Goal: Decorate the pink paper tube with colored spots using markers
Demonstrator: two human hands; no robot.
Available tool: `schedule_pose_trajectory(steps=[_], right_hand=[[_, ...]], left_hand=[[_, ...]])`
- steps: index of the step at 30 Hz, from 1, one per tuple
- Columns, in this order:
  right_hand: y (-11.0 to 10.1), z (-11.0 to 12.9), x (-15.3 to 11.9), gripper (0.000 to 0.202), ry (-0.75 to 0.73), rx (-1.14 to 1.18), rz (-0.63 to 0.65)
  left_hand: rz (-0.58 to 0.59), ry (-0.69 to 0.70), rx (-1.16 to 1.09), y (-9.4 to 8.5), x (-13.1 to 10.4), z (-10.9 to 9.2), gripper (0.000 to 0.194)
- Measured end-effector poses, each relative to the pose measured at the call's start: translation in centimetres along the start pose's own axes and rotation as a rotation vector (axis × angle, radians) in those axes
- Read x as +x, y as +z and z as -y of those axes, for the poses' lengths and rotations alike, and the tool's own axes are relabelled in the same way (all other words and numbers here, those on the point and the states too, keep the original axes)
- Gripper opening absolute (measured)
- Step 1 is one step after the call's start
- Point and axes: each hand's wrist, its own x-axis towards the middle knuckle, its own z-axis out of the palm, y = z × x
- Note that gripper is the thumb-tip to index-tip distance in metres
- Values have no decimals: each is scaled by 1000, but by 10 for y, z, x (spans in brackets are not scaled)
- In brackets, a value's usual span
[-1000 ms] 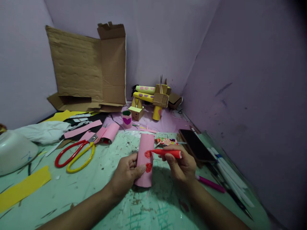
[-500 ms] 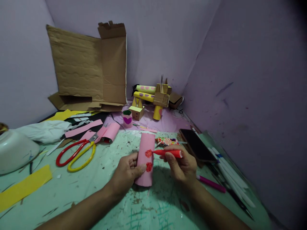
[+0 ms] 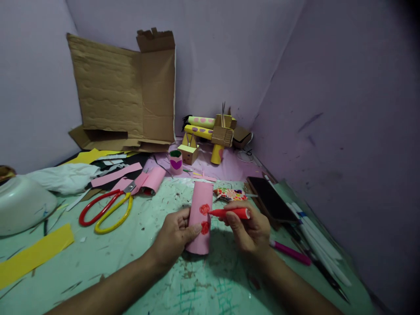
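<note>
A pink paper tube (image 3: 201, 199) with two red scribbled spots stands out in the middle, its long side pointing away from me. My left hand (image 3: 175, 236) grips its lower left side, the thumb lying across the front by the lower spot. In my right hand (image 3: 247, 225) is a red marker (image 3: 234, 213), pinched between thumb and fingers, its tip at the right edge of the upper spot. Just behind my right hand lies a colourful patterned packet (image 3: 231, 194). A purple marker (image 3: 290, 252) rests to the right of that hand.
Red and yellow-handled scissors (image 3: 113, 208), a pink roll (image 3: 154, 180) and a white bowl (image 3: 24, 205) are on the left. A phone (image 3: 272, 199) and white sticks (image 3: 320, 245) lie right. Behind stand opened cardboard (image 3: 108, 87) and yellow tube figures (image 3: 200, 131).
The red marker's tip has shifted slightly down along the right side of the upper spot, which looks more filled in. The whole view has shifted a little.
</note>
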Motion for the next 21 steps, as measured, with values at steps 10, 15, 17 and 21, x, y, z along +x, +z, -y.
schedule_pose_trajectory(steps=[10, 15, 17, 21], right_hand=[[2, 5, 1, 12, -23, -8, 18], [4, 3, 0, 11, -11, -5, 19], [4, 3, 1, 12, -15, -3, 22], [5, 3, 2, 14, -54, 10, 39]], left_hand=[[25, 10, -18, 1, 0, 1, 37], [14, 18, 3, 2, 0, -1, 31], [15, 17, 16, 2, -1, -2, 30], [37, 21, 26, 3, -1, -2, 32]])
